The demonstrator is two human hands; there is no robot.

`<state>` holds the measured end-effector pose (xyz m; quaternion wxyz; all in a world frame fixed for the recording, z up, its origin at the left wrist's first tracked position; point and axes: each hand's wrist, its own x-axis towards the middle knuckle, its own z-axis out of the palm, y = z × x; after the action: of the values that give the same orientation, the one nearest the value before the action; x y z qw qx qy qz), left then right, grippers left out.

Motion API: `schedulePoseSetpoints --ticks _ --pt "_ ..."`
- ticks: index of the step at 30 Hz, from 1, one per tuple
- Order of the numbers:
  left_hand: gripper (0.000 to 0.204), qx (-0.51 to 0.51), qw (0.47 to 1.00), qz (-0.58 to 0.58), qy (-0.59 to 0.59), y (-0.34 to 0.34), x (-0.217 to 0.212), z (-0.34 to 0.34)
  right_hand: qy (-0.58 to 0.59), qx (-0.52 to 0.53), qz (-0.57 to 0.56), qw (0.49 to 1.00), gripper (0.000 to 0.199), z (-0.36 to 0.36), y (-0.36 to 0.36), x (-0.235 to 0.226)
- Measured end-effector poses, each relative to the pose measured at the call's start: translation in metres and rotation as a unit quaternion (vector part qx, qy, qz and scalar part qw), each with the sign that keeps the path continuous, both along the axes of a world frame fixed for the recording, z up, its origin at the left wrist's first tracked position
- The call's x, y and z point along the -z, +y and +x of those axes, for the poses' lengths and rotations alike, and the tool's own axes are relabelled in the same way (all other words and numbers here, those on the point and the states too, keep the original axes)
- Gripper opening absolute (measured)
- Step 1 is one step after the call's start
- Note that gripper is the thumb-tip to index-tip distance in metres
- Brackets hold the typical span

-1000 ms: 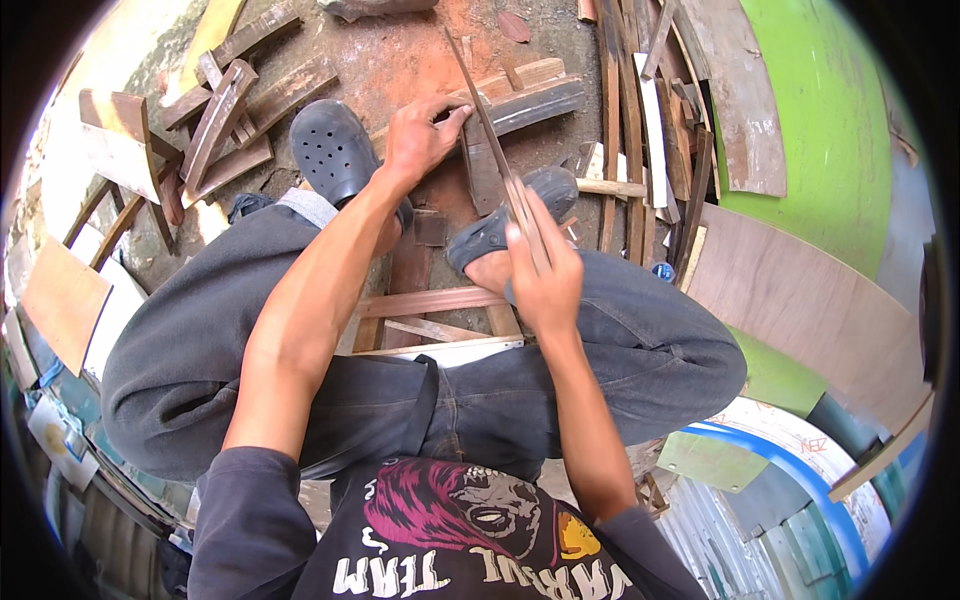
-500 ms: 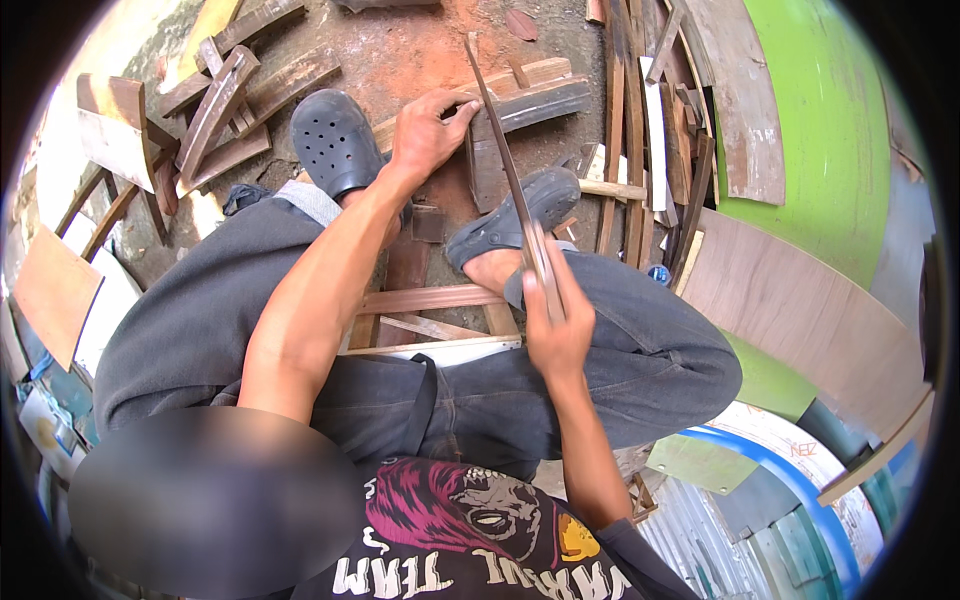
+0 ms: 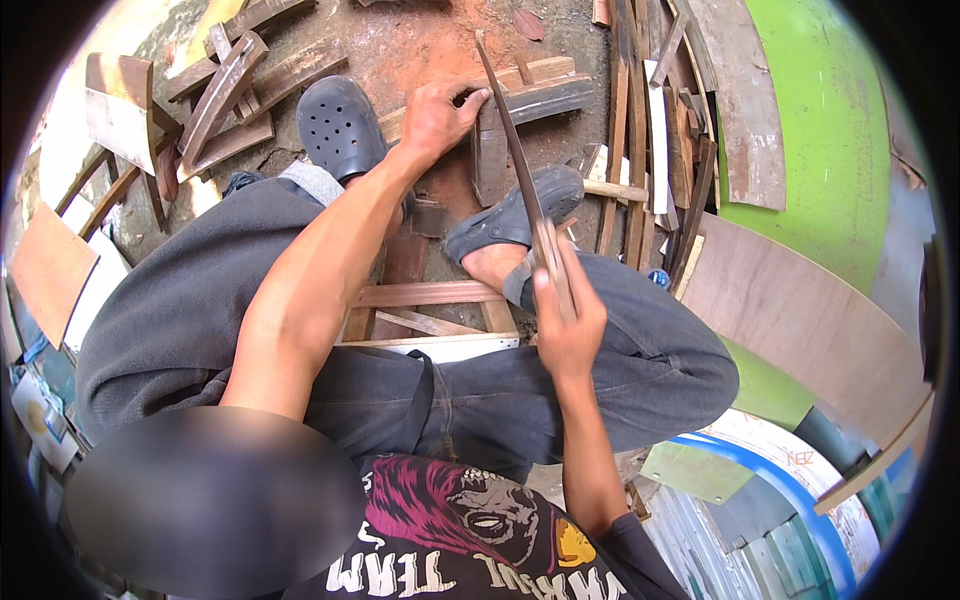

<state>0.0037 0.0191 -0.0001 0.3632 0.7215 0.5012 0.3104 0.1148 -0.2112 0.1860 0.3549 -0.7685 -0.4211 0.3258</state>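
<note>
My right hand (image 3: 570,325) is closed around the handle of a handsaw (image 3: 515,155), partly smeared by motion. Its thin dark blade, seen nearly edge-on, points away from me. The blade runs beside a wooden board (image 3: 545,97) lying crosswise on the ground beyond my feet. My left hand (image 3: 440,120) is closed at this board, just left of the blade, fingers curled and thumb toward the saw. A short dark wood block (image 3: 490,165) sits below the board, close to the blade. The exact contact between teeth and wood is hidden.
My dark clogs (image 3: 340,125) flank the work. A hammer with a pale handle (image 3: 615,190) lies by the right clog. Long wood strips (image 3: 625,130) and a green panel (image 3: 815,130) are at right; scrap wood (image 3: 225,100) is piled at left. A wooden frame (image 3: 430,295) lies under my legs.
The saw and my right hand have shifted very slightly right, along with a small shift of the whole view. My left hand keeps its place at the board.
</note>
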Motion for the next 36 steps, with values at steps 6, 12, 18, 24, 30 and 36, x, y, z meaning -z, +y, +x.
schedulePoseSetpoints --ticks 6,12,18,24,30,36 --pt "0.022 -0.022 1.0 0.009 -0.009 -0.007 0.0 -0.001 0.037 0.02 0.024 0.999 0.043 -0.001 0.001 0.025" --pt "0.021 0.024 1.0 0.006 0.017 -0.004 -0.01 0.008 0.022 0.013 0.061 0.998 0.045 0.011 0.1 0.067" --pt "0.019 -0.041 0.998 0.002 -0.043 -0.013 -0.002 0.0 0.049 0.01 0.022 0.999 0.043 -0.009 -0.036 0.01" --pt "0.018 -0.006 1.0 0.009 -0.009 -0.012 -0.012 0.026 0.014 0.059 0.149 0.987 0.042 0.003 0.114 0.101" --pt "0.017 -0.021 0.999 0.012 -0.048 -0.01 -0.004 0.001 0.009 -0.003 0.055 0.998 0.044 0.0 -0.009 0.027" --pt "0.016 -0.051 0.997 0.04 -0.048 -0.018 -0.002 0.009 0.049 0.033 0.05 0.997 0.044 -0.006 0.042 0.06"
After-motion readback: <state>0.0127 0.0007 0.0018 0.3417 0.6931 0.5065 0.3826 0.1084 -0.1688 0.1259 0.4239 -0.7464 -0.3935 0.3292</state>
